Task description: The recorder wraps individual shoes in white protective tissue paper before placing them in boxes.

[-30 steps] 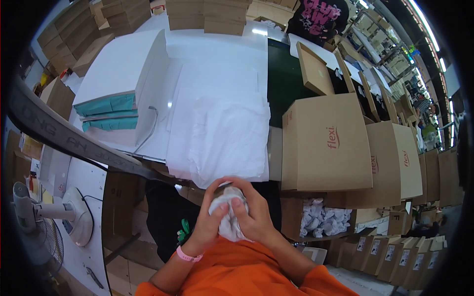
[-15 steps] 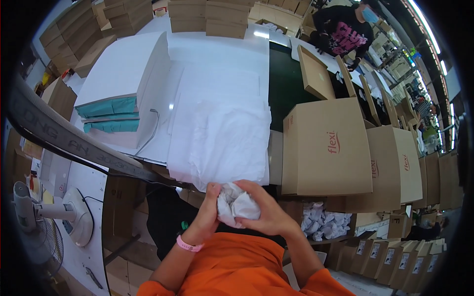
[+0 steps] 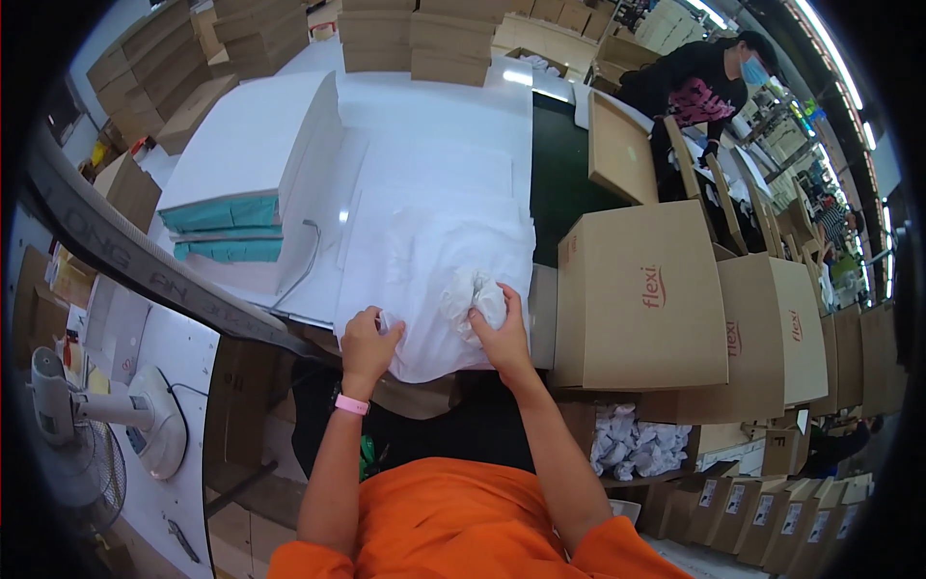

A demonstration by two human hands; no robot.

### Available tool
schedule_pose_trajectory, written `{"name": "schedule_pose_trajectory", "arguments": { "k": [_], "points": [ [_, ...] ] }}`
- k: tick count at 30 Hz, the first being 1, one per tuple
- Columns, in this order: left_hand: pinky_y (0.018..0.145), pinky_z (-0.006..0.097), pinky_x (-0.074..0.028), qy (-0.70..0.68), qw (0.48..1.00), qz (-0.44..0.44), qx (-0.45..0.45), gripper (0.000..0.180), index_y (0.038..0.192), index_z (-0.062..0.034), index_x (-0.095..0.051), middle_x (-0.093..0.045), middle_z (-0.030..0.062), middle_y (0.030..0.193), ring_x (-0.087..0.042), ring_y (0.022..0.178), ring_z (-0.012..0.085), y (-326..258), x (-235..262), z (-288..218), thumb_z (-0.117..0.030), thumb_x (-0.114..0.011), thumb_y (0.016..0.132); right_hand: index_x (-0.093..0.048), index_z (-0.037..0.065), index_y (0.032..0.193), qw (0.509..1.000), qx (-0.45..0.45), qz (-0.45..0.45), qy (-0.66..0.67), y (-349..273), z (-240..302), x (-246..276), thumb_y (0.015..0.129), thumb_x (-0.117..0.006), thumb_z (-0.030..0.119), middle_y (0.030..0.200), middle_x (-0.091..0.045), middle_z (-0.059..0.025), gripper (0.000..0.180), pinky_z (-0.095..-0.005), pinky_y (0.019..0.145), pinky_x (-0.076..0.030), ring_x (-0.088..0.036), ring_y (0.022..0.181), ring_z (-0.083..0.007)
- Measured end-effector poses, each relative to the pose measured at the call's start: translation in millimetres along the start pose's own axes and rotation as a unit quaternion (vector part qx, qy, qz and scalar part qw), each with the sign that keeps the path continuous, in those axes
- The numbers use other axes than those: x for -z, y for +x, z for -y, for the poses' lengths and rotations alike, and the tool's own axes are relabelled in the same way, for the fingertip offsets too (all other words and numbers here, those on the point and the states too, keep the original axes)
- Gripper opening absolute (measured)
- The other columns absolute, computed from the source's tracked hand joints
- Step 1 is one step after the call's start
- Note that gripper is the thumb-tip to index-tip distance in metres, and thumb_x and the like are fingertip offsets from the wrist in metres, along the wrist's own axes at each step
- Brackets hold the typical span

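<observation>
Both forearms reaching forward from the near edge, orange sleeves at the elbows, hands set apart on the near end of the white tissue sheet (image 3: 434,280). Left hand (image 3: 367,340) palm down with fingers curled, pressing the sheet's near left corner, pink wristband (image 3: 352,404) at the wrist. Right hand (image 3: 499,333) cupped around a crumpled paper wad (image 3: 477,297), wad lying on the sheet's near right part, just left of the big cardboard box (image 3: 641,299). Half a second ago: hands close together near the chest, wad held between them off the table; now spread and lowered onto the sheet. Right fingertips hidden behind the wad, so tightness of grip hard to judge. Sheet's near edge drooping over the white table (image 3: 424,125) rim.
</observation>
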State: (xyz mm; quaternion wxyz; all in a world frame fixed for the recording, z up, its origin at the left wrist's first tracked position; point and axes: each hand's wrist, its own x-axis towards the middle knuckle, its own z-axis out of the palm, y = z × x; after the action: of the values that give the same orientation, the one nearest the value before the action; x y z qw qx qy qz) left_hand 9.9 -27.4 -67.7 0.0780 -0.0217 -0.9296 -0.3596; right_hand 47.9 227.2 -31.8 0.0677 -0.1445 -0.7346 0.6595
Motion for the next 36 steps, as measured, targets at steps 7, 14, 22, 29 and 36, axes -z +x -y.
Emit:
{"name": "schedule_pose_trajectory", "arguments": {
  "k": [7,14,22,29,36],
  "points": [
    [0.067,0.043,-0.051,-0.141,0.985,-0.06,0.081,0.034,0.111,0.0028,-0.069,-0.062,0.0154,0.073,-0.059,0.067,0.03,14.4,23.2,2.0,-0.028,-0.079,0.103,-0.047,0.004,0.156,0.997,0.012,-0.077,0.024,11.1,-1.1,-7.8,0.096,-0.084,0.016,0.149,-0.06,-0.0191,0.072,-0.0406,0.117,-0.047,-0.059,0.137,-0.0278],
    [0.096,0.043,-0.053,-0.058,0.986,-0.156,-0.005,0.038,0.125,-0.0071,-0.073,-0.066,0.019,0.119,-0.064,0.111,0.0319,4.1,38.0,-38.8,-0.019,-0.088,0.092,-0.048,0.003,0.154,0.996,0.057,-0.059,-0.029,3.0,8.4,1.6,0.093,-0.087,0.015,0.151,-0.06,-0.0202,0.073,-0.0427,0.118,-0.047,-0.059,0.14,-0.031],
    [0.112,0.048,-0.049,0.017,0.934,0.184,-0.305,0.039,0.118,-0.0122,-0.074,-0.069,0.0115,0.133,-0.063,0.13,0.0356,-12.6,50.9,-37.5,-0.012,-0.089,0.082,-0.057,0.006,0.151,0.93,0.279,0.101,-0.218,-4.1,45.7,7.1,0.088,-0.087,0.004,0.162,-0.05,-0.0232,0.07,-0.0481,0.123,-0.046,-0.052,0.148,-0.0464],
    [0.107,0.046,-0.054,-0.005,0.931,0.131,-0.34,0.015,0.103,-0.0084,-0.078,-0.08,0.0088,0.108,-0.072,0.118,0.032,-13.9,36.8,-29.0,-0.015,-0.084,0.091,-0.061,0.01,0.155,0.838,0.373,0.115,-0.382,-3.8,33.7,-0.7,0.09,-0.081,0.0,0.166,-0.053,-0.0144,0.069,-0.0507,0.129,-0.04,-0.046,0.155,-0.0442],
    [0.101,0.044,-0.057,0.008,0.931,0.107,-0.349,0.013,0.102,-0.0083,-0.078,-0.081,0.0097,0.105,-0.075,0.113,0.0312,-10.1,31.9,-27.0,-0.017,-0.083,0.094,-0.064,0.012,0.154,0.827,0.384,0.081,-0.402,-10.4,3.2,-4.9,0.084,-0.074,-0.008,0.165,-0.055,-0.0117,0.074,-0.0536,0.129,-0.04,-0.048,0.153,-0.0406]
  ]
}}
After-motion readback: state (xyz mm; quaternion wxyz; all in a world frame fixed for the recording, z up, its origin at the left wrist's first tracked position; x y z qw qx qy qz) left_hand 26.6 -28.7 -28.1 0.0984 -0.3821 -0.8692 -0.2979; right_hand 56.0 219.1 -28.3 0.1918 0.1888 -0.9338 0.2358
